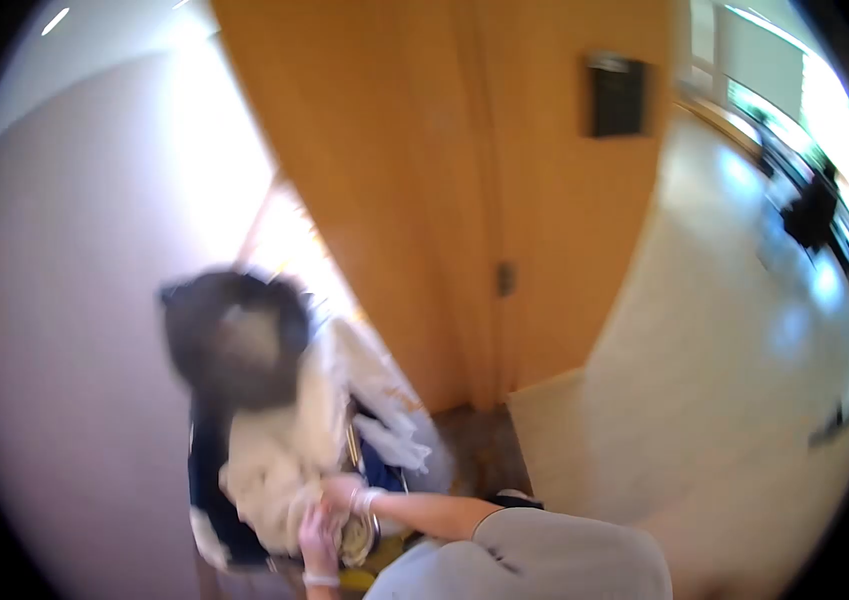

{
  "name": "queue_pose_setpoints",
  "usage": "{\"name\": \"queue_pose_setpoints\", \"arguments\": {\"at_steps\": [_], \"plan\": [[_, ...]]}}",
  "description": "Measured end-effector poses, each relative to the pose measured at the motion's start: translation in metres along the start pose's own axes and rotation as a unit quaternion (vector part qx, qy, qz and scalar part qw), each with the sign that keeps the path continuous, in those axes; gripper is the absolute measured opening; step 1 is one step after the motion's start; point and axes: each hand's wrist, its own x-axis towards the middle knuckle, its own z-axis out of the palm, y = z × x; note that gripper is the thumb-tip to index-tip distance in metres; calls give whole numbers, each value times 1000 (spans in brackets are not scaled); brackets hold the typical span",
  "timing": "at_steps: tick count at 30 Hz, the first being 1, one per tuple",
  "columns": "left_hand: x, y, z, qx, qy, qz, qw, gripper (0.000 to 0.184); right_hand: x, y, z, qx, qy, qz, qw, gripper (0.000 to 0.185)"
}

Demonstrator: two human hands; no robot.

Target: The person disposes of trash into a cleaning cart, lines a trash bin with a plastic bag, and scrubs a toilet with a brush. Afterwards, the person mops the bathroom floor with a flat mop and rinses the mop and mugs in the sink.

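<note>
Observed: left hand [318,540] and right hand [342,493] close together at the near end of a cream cloth [266,475], heaped this side of a dark rounded item [212,358]. Two-handed placement probably steadies the loose folds. Fingers blurred; cannot tell whether either clamps the cloth.

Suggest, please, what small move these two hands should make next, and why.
Perhaps the left hand and right hand should gather the crumpled cream fabric inward: both are close together at its near edge, while it spreads loosely toward the dark rounded item.
</note>
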Motion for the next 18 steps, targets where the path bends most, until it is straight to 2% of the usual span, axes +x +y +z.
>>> {"name": "queue_pose_setpoints", "arguments": {"at_steps": [2,4,6,8,9,10,11,12,13,15,16,17,18], "plan": [[-8,5,16,54,83,59,993,41,-17,7,-21,-2,-1,-5,1000,17],[-22,-2,11,103,171,89,976,31,-19,31,-8,-40,64,-104,992,15],[-47,-10,17,93,246,84,961,22,-13,47,-5,-90,35,-176,980,15],[-77,-25,15,97,274,87,953,24,-12,57,0,-121,76,-266,953,18],[-89,-40,4,166,292,126,933,27,-16,49,-11,-133,1,-238,962,20],[-103,-37,1,218,311,140,915,29,-15,52,-2,-156,35,-243,957,21],[-116,-33,-8,220,336,155,902,30,-16,45,0,-192,15,-226,955,24],[-127,-30,-16,176,345,154,909,23,-10,49,8,-254,-9,-210,944,25],[-140,-15,-21,162,364,159,903,24,-6,44,6,-298,-13,-239,924,26],[-172,-7,-49,238,417,204,853,24,-9,12,-2,-436,-66,-184,879,23],[-189,2,-61,242,450,202,836,23,8,32,16,-479,-74,-169,858,22],[-205,5,-78,241,480,209,817,19,3,19,9,-503,-64,-195,839,20],[-226,8,-94,235,509,213,800,17,7,13,13,-510,-102,-143,842,18]]}}
